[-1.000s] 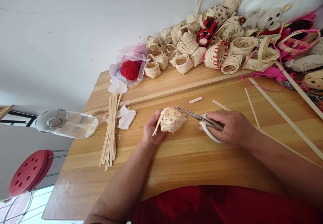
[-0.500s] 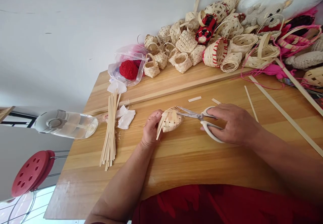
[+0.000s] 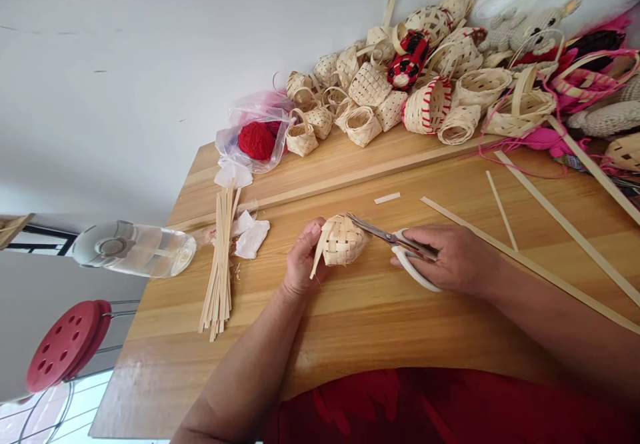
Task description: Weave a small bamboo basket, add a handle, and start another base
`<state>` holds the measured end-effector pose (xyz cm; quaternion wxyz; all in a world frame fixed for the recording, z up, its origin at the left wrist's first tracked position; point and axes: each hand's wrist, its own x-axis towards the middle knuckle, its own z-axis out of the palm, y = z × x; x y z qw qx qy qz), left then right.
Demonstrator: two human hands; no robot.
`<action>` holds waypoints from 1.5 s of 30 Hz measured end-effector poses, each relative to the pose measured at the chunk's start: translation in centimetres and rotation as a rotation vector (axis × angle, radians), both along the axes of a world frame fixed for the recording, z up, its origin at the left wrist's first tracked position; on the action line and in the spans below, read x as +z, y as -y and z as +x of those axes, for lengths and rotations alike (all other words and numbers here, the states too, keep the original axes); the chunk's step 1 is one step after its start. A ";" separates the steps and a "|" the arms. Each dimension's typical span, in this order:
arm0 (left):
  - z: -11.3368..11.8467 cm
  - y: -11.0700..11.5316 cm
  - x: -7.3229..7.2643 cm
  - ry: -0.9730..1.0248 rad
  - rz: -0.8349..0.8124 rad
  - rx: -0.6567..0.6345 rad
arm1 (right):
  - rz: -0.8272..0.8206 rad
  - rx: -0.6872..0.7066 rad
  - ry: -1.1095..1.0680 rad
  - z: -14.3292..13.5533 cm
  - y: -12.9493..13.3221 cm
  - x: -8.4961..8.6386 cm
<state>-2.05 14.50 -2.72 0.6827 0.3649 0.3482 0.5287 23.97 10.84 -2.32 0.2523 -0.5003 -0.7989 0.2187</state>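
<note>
A small woven basket [image 3: 344, 243] of pale strips is gripped at its left side by my left hand [image 3: 301, 254]. Loose strip ends hang from it beside my thumb. My right hand [image 3: 447, 257] holds white-handled scissors [image 3: 414, 271], with fingers closed around the handles. The scissor blades look nearly closed, and their tips touch the basket's upper right edge. Behind the basket, a short cut strip [image 3: 387, 199] lies on the wooden table [image 3: 350, 337].
Many woven baskets [image 3: 370, 84] crowd the back right, with crocheted toys. Red yarn [image 3: 257, 141] sits in a plastic bag. A strip bundle [image 3: 219, 264], white scraps [image 3: 251, 239] and a clear bottle [image 3: 145, 247] lie left. Long strips [image 3: 555, 211] lie right. Red stools [image 3: 63, 347] stand beyond the left edge.
The scissor blades have closed and my right hand has drawn its fingers in and lowered slightly. Fewer loose strip ends show on the basket. More of a long strip shows behind my right hand.
</note>
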 end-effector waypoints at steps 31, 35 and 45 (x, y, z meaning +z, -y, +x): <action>-0.4 -0.4 -0.6 0.108 -0.099 -0.066 | -0.017 -0.014 0.028 0.0 -0.3 -1.0; -0.7 -0.7 -0.8 0.109 -0.134 -0.083 | -0.063 -0.024 0.023 0.1 -0.4 -1.1; -0.1 -0.7 -0.7 0.157 -0.264 0.034 | 0.027 -0.022 0.020 0.1 -0.3 -1.1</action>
